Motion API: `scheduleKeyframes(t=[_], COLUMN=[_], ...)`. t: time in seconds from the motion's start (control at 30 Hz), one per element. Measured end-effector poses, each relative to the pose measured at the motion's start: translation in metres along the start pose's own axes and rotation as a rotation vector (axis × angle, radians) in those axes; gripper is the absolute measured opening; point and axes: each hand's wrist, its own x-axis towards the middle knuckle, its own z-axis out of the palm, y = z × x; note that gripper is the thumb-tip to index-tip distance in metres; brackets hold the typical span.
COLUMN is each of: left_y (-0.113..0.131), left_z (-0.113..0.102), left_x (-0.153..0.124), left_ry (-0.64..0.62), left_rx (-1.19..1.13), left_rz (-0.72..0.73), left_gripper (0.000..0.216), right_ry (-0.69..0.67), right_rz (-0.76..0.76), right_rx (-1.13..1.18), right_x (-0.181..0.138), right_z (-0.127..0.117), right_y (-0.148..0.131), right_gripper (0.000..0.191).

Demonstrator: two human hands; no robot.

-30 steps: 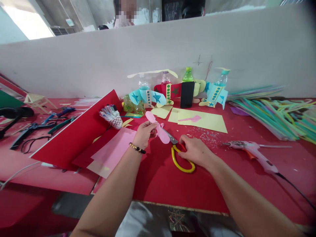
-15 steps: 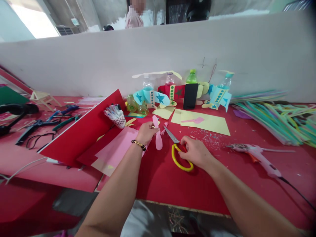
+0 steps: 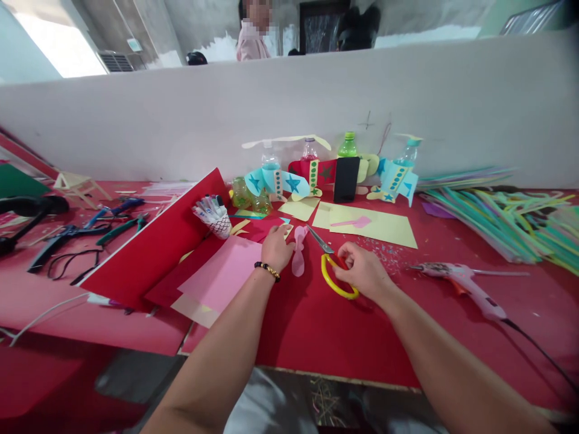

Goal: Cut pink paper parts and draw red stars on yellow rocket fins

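My right hand (image 3: 364, 268) is closed on the yellow handles of a pair of scissors (image 3: 335, 277), whose blades point up and left. Their tip is beside a pink paper propeller shape (image 3: 298, 263), which appears to lie on the red tabletop. Just left of this cut-out is my left hand (image 3: 277, 248), palm down with its fingers stretched forward and nothing visibly gripped. Its fingertips are at a small pale paper piece (image 3: 288, 230); whether they touch it I cannot tell. Pink paper sheets (image 3: 221, 268) lie left of the wrist.
Decorated bottle planes (image 3: 277, 181) and a black phone (image 3: 346, 179) stand along the white partition. At right are a pink glue gun (image 3: 473, 283) and coloured sticks (image 3: 493, 223). A marker holder (image 3: 216, 220), a red board (image 3: 158, 247) and pliers (image 3: 120, 229) are at left.
My left hand has let go of the pink propeller shape and moved slightly right and forward. The scissors stay in my right hand, blades nearly closed. The camera view has shifted slightly.
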Motion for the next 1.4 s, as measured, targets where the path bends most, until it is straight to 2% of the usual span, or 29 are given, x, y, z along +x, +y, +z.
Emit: scheduleKeyframes(t=[0.13,0.3,0.37,0.5,0.63,0.73,0.93,1.1,1.2,1.3,1.4], left_y=[0.01,0.015,0.015,0.016,0.016,0.016,0.014,-0.002,-0.012,-0.014,-0.007], left_z=[0.007,0.013,0.014,0.014,0.015,0.018,0.012,-0.022,-0.041,-0.046,-0.037], left_x=[-0.005,-0.009,-0.01,-0.012,-0.013,-0.014,-0.008,0.004,0.008,0.007,0.003], left_ry=[-0.051,-0.136,-0.156,-0.178,-0.202,-0.191,-0.072,0.196,0.308,0.328,0.269], left_rx=[0.091,0.164,0.18,0.199,0.196,0.181,0.097,0.03,-0.009,-0.03,-0.039], left_rz=[0.131,0.253,0.282,0.316,0.334,0.317,0.25,0.084,0.002,-0.021,0.03], left_gripper=[0.031,0.033,0.034,0.032,0.032,0.032,0.029,0.03,0.031,0.032,0.029], right_ry=[-0.018,-0.056,-0.029,0.063,0.003,-0.054,-0.11,-0.072,-0.041,-0.023,0.029], right_rz=[0.0,-0.043,-0.037,0.04,0.108,0.166,0.165,0.147,0.095,0.027,-0.015], right_rx=[-0.126,-0.186,-0.215,-0.305,-0.386,-0.428,-0.471,-0.46,-0.437,-0.398,-0.362], right_x=[-0.001,-0.002,0.0,0.013,0.033,0.044,0.042,0.03,0.016,-0.008,-0.042], right_z=[0.002,0.003,0.0,-0.006,-0.002,0.001,0.003,0.001,0.003,0.004,0.001], right_y=[-0.004,-0.006,-0.005,0.002,0.016,0.025,0.035,0.031,0.021,0.009,0.007], right_gripper=[0.025,0.023,0.025,0.04,0.058,0.062,0.057,0.057,0.056,0.055,0.053])
